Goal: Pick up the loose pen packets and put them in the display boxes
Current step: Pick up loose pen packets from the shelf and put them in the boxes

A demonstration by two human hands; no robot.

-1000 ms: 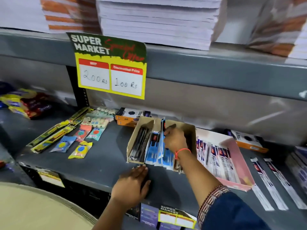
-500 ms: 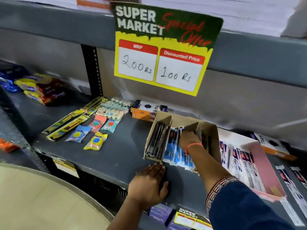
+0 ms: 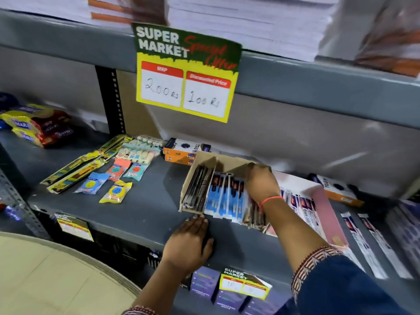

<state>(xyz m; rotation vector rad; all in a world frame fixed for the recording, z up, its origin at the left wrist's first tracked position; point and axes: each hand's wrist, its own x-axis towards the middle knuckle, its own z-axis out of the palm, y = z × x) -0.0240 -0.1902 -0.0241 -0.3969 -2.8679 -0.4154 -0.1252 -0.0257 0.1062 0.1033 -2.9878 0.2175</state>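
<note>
Right hand (image 3: 261, 185) grip inside cardboard display box (image 3: 205, 159), on pen packets (image 3: 227, 196)

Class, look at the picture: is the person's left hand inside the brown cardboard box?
No. The left hand lies flat on the grey shelf in front of the brown cardboard box; only the right hand reaches into it.

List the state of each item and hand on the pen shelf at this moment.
Brown display box: open, packets standing inside.
Blue pen packets: upright in the box's middle section.
Pink display box: open, holding packets.
Loose pen packets: flat on the shelf, right of the pink box.
Right hand: in the brown box, on the packets.
Left hand: flat on the shelf, empty.
</note>
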